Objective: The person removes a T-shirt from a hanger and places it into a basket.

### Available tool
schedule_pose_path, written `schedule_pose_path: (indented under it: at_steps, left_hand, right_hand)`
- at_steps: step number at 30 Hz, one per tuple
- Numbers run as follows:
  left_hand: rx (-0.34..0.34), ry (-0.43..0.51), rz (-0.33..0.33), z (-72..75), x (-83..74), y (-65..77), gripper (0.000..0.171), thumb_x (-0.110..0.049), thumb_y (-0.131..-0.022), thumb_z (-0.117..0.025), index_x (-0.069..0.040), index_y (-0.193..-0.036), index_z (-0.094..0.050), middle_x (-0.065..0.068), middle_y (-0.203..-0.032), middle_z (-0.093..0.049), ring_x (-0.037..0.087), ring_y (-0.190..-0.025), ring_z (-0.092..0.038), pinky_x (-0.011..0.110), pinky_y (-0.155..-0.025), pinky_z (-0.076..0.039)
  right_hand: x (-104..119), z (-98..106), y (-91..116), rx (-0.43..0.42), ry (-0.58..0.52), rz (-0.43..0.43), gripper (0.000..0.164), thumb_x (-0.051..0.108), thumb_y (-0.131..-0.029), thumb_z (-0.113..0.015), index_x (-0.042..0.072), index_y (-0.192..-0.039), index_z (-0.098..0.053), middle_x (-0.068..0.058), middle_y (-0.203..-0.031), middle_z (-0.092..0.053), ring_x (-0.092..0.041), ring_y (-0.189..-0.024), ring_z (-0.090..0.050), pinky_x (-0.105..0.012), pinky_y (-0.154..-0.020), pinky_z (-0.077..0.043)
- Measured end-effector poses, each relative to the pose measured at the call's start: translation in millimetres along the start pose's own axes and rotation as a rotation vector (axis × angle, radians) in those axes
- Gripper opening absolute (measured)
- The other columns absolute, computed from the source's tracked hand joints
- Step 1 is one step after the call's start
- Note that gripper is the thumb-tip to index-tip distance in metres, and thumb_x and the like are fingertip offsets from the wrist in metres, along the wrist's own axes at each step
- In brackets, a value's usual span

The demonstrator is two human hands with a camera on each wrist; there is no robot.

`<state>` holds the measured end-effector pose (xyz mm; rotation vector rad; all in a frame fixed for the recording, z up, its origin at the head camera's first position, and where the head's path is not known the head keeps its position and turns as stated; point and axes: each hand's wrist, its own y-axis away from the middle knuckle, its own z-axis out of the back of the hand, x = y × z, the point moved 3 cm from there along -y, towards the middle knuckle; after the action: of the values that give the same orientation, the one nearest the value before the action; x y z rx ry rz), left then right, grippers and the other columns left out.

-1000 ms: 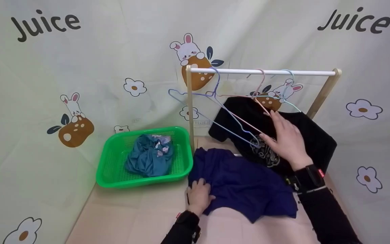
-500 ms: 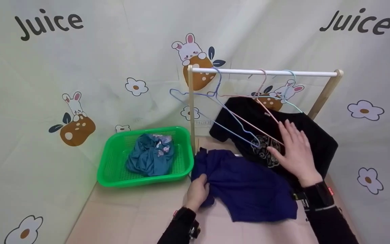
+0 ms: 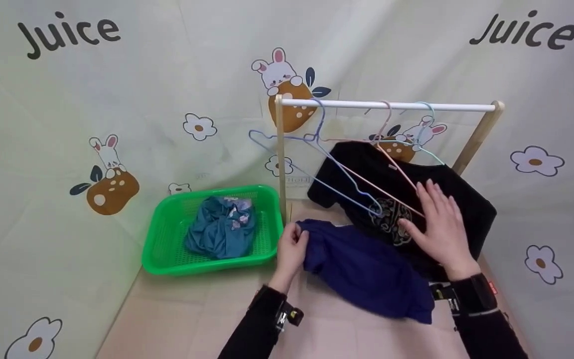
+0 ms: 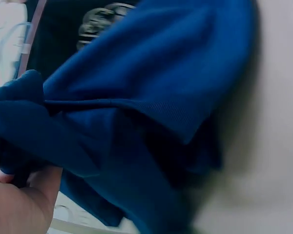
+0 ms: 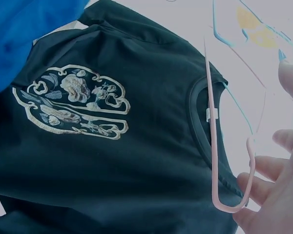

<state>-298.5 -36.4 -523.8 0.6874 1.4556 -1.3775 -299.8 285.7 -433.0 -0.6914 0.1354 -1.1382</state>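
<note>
My left hand [image 3: 291, 253] pinches one end of a navy blue garment [image 3: 361, 269], lifting it off the surface; the rest sags to the right. In the left wrist view the blue cloth [image 4: 151, 53] is bunched at the thumb. My right hand [image 3: 441, 229] is held up with extended fingers, its fingertips touching the end of a pink hanger [image 5: 214, 156]. Behind that hand is a black T-shirt [image 5: 151, 161] with an embroidered emblem, a light teal hanger [image 3: 431, 119] entering its neckline. Left of these hangs a blue-purple hanger [image 3: 321, 119].
The hangers hang from the white rod [image 3: 347, 104] of a small rack with wooden posts [image 3: 477, 137]. Left of the rack stands a green basket [image 3: 207, 268] holding a crumpled teal garment [image 3: 219, 232]. Printed cloth walls [image 3: 157, 89] surround the pale surface [image 3: 182, 314].
My left hand has gone from lying on the navy garment to gripping its left end and raising it. My right hand has moved slightly right and down, swinging the pink hanger's end with it.
</note>
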Motion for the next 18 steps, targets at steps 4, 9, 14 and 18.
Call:
schedule_pose_path:
  at_steps: [4, 9, 14, 18]
  left_hand:
    - [-0.035, 0.094, 0.036, 12.9, -41.5, -16.0, 0.020, 0.009, -0.092, -0.058, 0.008, -0.082, -0.041, 0.006, -0.071, -0.036, 0.016, -0.067, -0.039, 0.025, -0.063, -0.031]
    - [-0.104, 0.218, 0.056, 27.7, -54.2, -44.1, 0.019, 0.007, -0.093, -0.058, 0.007, -0.082, -0.043, 0.004, -0.074, -0.038, 0.018, -0.070, -0.041, 0.025, -0.063, -0.033]
    - [-0.161, 0.361, -0.018, 52.9, -84.2, -66.9, 0.022, 0.005, -0.095, -0.058, -0.001, -0.080, -0.043, 0.003, -0.077, -0.039, 0.016, -0.070, -0.042, 0.026, -0.065, -0.035]
    - [-0.231, 0.427, -0.088, 77.4, -114.2, -83.4, 0.022, 0.006, -0.096, -0.057, -0.004, -0.081, -0.044, 0.004, -0.078, -0.040, 0.015, -0.070, -0.043, 0.024, -0.066, -0.036]
  right_hand:
    - [-1.7, 1.2, 1.2, -0.013, -0.003, -0.003, 0.084, 0.037, -0.089, -0.072, 0.008, -0.156, -0.030, -0.023, -0.158, -0.028, -0.038, -0.146, -0.023, -0.055, -0.116, -0.014]
    - [-4.3, 2.2, 4.0, -0.040, -0.001, -0.005, 0.082, 0.035, -0.089, -0.071, 0.008, -0.155, -0.031, -0.022, -0.158, -0.028, -0.038, -0.145, -0.025, -0.054, -0.116, -0.014]
    - [-7.2, 5.1, 7.0, -0.061, -0.004, -0.009, 0.081, 0.036, -0.089, -0.070, 0.008, -0.155, -0.031, -0.023, -0.157, -0.029, -0.039, -0.144, -0.026, -0.055, -0.116, -0.015]
    - [-9.4, 7.9, 8.5, -0.067, -0.014, -0.017, 0.081, 0.036, -0.090, -0.070, 0.009, -0.155, -0.031, -0.022, -0.158, -0.028, -0.038, -0.145, -0.025, -0.054, -0.116, -0.013]
